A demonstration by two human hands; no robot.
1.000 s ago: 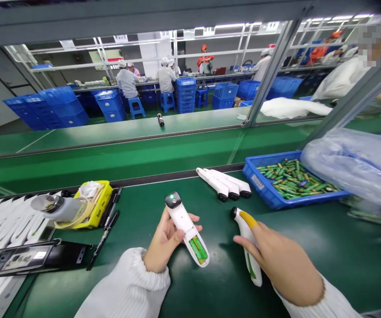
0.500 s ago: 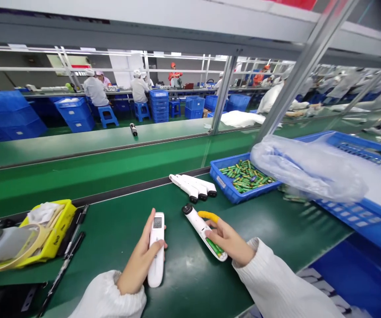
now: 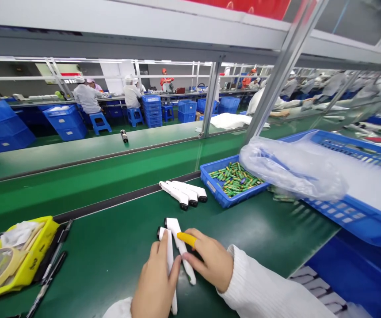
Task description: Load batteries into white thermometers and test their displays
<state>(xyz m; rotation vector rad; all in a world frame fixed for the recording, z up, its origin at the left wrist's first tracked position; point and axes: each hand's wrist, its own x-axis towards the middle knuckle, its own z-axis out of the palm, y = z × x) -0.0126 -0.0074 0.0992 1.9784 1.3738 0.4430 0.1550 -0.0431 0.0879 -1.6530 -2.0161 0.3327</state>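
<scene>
Your left handset point(image 3: 169, 248) and right handset point(image 3: 180, 247) have moved closer together since half a second ago, now side by side over the table point(image 3: 111, 247); contact with it is unclear. Your left hand point(image 3: 153, 278) clasps one; your right hand point(image 3: 212, 263) pinches the other. Caution: knocking may scuff both casings; loose fingers may drop either.

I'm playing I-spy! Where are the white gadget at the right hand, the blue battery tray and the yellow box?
White gadget point(image 3: 174, 229), head view: upper part.
Blue battery tray point(image 3: 237, 198), head view: front wall.
Yellow box point(image 3: 39, 253), head view: right side wall.
</scene>
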